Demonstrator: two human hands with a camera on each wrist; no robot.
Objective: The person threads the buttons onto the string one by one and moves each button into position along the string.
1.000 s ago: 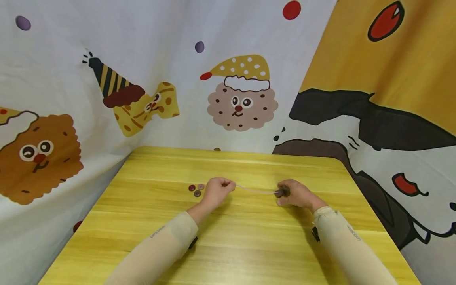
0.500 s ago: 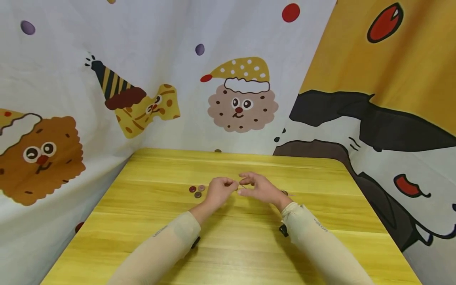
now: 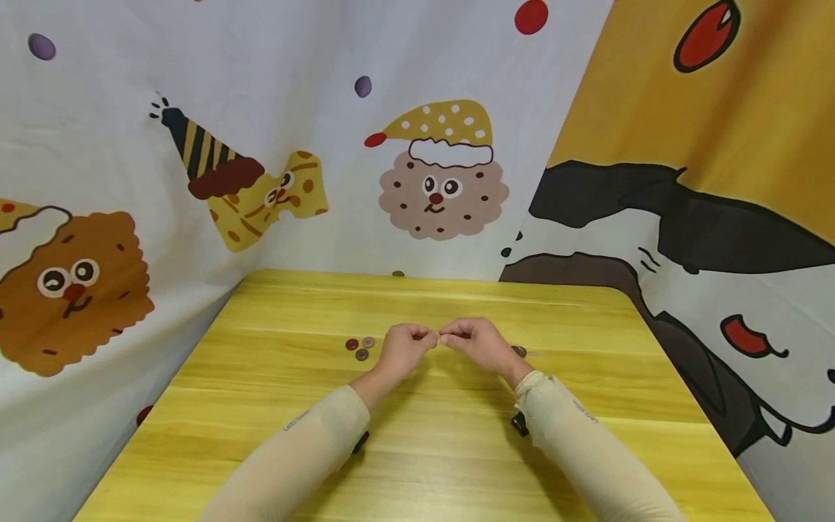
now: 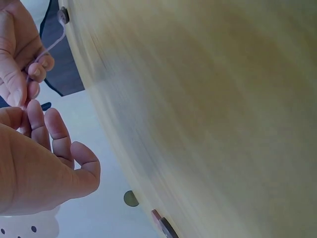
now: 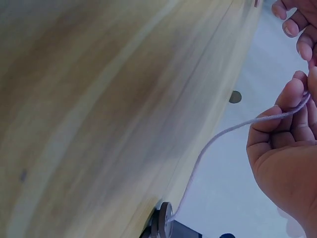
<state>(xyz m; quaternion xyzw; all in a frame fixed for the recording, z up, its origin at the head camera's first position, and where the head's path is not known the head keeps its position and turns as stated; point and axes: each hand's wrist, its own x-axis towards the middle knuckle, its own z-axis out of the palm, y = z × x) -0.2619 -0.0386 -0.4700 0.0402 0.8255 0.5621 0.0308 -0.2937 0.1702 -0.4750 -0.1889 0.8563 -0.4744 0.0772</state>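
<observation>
In the head view my left hand (image 3: 401, 351) and right hand (image 3: 479, 344) meet almost fingertip to fingertip above the table. My right thumb and fingers pinch a thin pale lilac cord (image 5: 218, 136). The left fingertips pinch at its end, which is mostly hidden between them. From the right hand the cord hangs in a loose curve to a small stack of dark buttons (image 3: 520, 351) on the table, behind the right wrist. A short cord tail sticks out beyond the stack. In the right wrist view the cord runs into the face of one button (image 5: 168, 220).
Left of my left hand lie three loose buttons: a dark red one (image 3: 352, 344), a pinkish one (image 3: 368, 342) and a grey-brown one (image 3: 362, 354). The wooden table (image 3: 417, 449) ends at a printed cloth backdrop (image 3: 293, 87).
My right hand has let go of the button stack, leaving it on the table, and moved left to the left hand. Its spread fingers have closed on the cord. The left hand has barely moved.
</observation>
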